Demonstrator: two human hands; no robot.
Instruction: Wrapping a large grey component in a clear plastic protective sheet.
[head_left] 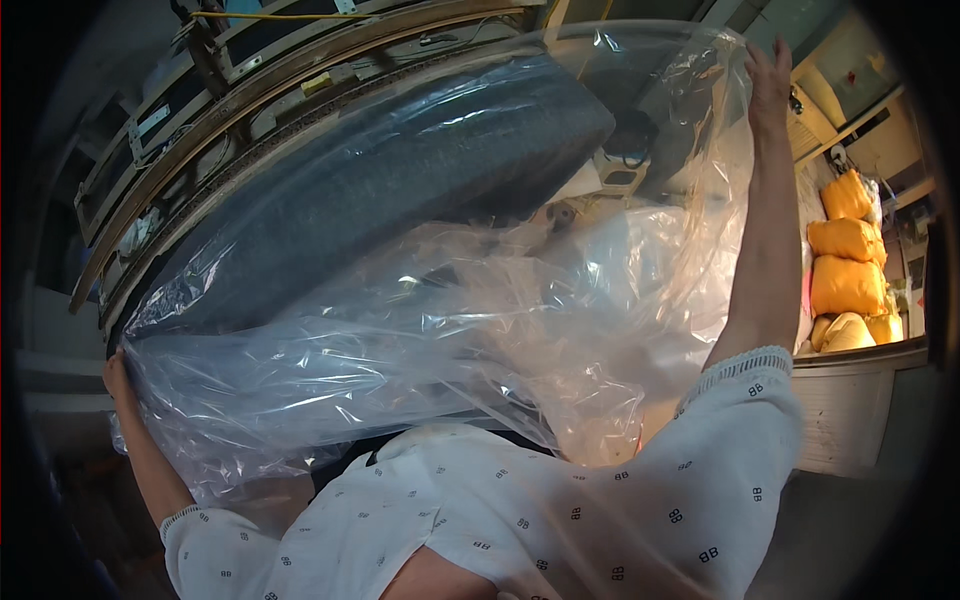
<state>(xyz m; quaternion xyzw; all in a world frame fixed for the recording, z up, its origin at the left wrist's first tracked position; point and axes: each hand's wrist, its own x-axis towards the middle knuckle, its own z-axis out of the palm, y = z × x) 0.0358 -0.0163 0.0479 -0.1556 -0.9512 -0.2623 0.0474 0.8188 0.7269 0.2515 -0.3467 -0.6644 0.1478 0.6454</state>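
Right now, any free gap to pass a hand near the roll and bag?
Little room. The clear plastic bag fills the middle, stretched between the left hand and the right hand, draped over the dark fabric roll. The metal frame hugs the roll's upper side. One open strip lies right of the raised forearm, before the orange sacks.

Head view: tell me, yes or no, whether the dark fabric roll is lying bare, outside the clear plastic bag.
No: the dark fabric roll lies inside the clear plastic bag, which the left hand and right hand hold spread.
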